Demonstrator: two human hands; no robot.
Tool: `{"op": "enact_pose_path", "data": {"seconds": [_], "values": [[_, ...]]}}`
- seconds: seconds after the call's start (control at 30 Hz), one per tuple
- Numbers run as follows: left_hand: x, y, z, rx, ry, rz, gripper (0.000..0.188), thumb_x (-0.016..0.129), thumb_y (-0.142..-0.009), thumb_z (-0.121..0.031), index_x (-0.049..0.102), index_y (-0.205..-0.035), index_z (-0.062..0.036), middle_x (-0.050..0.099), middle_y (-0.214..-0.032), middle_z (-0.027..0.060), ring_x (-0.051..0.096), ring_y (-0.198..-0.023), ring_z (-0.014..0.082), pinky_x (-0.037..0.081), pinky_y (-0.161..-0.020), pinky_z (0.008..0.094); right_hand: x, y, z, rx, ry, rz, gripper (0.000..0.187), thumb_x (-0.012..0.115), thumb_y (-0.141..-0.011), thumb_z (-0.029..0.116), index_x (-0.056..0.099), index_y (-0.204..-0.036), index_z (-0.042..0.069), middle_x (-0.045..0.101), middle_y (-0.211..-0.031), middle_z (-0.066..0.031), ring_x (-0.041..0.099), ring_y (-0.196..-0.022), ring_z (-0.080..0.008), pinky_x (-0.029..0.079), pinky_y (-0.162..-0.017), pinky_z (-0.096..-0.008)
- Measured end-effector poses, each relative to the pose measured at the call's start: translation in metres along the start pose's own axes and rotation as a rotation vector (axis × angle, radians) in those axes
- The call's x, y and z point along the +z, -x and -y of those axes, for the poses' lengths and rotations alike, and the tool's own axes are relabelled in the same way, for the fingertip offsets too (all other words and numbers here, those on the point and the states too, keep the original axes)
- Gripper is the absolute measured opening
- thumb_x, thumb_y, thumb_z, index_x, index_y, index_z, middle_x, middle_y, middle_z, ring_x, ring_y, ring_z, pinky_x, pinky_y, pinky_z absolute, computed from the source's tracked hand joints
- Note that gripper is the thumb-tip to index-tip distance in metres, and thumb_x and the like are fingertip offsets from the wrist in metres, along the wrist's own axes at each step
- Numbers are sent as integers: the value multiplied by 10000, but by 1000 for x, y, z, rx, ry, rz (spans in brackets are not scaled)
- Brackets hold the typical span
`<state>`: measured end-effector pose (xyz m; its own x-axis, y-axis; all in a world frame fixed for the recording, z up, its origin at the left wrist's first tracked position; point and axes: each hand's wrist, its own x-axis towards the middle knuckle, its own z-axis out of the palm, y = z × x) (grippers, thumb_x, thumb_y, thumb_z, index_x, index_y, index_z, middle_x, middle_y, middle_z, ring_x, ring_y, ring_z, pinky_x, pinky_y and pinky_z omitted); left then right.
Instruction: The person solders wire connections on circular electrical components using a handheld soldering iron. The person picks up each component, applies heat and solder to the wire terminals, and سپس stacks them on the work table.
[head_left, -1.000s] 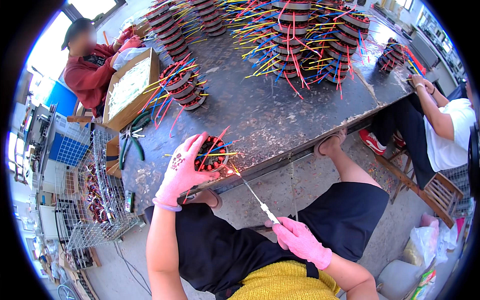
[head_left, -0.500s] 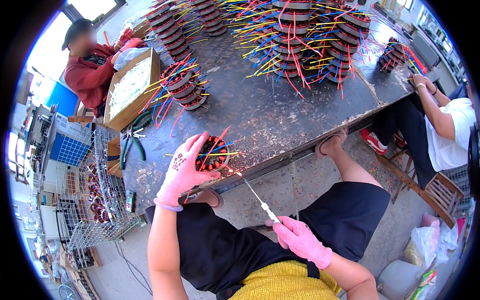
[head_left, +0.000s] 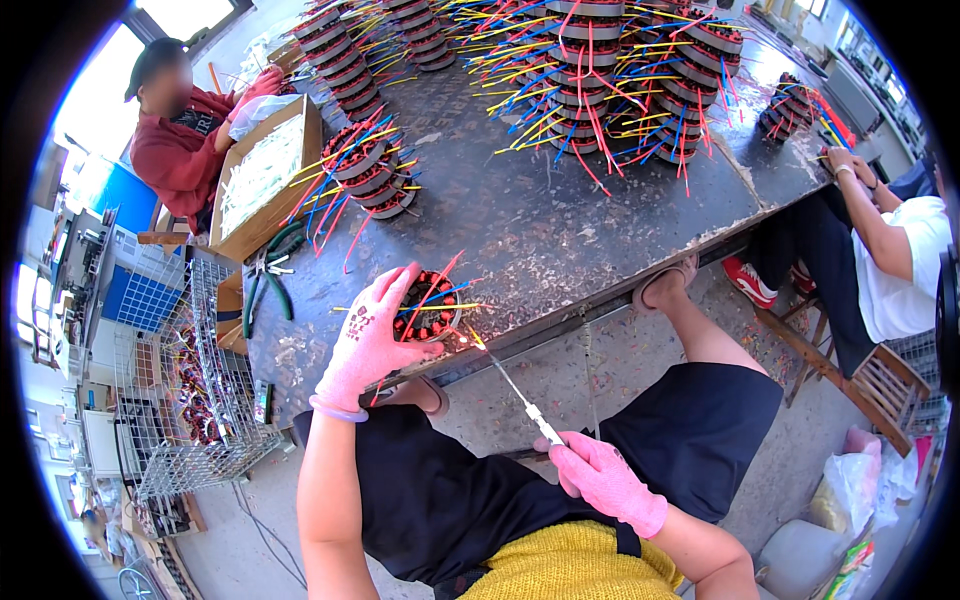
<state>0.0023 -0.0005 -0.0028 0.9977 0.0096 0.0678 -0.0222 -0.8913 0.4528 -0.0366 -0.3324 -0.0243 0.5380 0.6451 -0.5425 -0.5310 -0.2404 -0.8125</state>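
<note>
Stator ring (head_left: 432,322) is at the near edge of the counter (head_left: 560,240), up and to the left of the wearer's right hand (head_left: 610,485). That hand is lowest and nearest the body, fingers closed on a white-handled rod (head_left: 538,416). Rod's long axis slants up-left toward the ring's near right side; an orange glow (head_left: 477,343) shows at the tip, just beside the ring and its loose wires (head_left: 466,306). Exact contact: can't tell from where I stand. Left hand (head_left: 368,330) is the closer one, touching: fingers curled round the ring's left side, thumb along the near rim. Ring is round, so no long axis. Farther: green-handled pliers (head_left: 268,264) lying left, a carton (head_left: 262,215) of white strips, a short stator stack (head_left: 375,185), then tall stacks (head_left: 582,90) bristling with red, blue and yellow leads. One co-worker in red (head_left: 180,160) far left, another in white (head_left: 893,270) at right.
</note>
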Motion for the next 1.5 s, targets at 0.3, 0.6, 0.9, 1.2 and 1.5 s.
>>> {"op": "enact_pose_path", "data": {"seconds": [0.3,0.6,0.9,1.2,1.5], "values": [[0,0,0,-7,-8,2,1003,890,-592,-284,432,-1446,-23,486,-1409,184,473,-1304,367,380,-1098,422,0,0,0,-1,4,5,362,506,-1035,258,577,-1264,-14,473,-681,32,417,-604,-54,329,-546,-218],[0,1,0,-10,-6,-1,1006,895,-583,-255,433,-1448,-25,485,-1410,181,473,-1307,363,381,-1102,417,1,0,-1,-13,30,-23,330,496,-1032,281,629,-1147,2,485,-655,6,457,-578,-73,395,-552,-271],[2,-3,-6,-2,-5,3,994,889,-594,-249,430,-1443,-10,481,-1408,187,475,-1302,367,382,-1100,419,-4,3,0,-3,4,-30,326,501,-1031,268,625,-1159,-5,489,-667,13,450,-588,-65,385,-549,-260],[-6,4,3,42,4,-49,948,873,-592,-357,484,-1368,26,520,-1349,219,501,-1266,376,403,-1073,421,2,3,4,46,-164,-69,318,531,-1016,224,600,-1227,-4,478,-668,53,408,-558,-39,296,-502,-212],[1,1,16,255,95,-107,930,840,-605,-363,467,-1368,17,520,-1323,224,517,-1216,383,414,-1040,425,4,14,3,-77,-22,-211,242,521,-1018,286,560,-930,64,402,-578,70,320,-477,-30,208,-450,-218]]}}
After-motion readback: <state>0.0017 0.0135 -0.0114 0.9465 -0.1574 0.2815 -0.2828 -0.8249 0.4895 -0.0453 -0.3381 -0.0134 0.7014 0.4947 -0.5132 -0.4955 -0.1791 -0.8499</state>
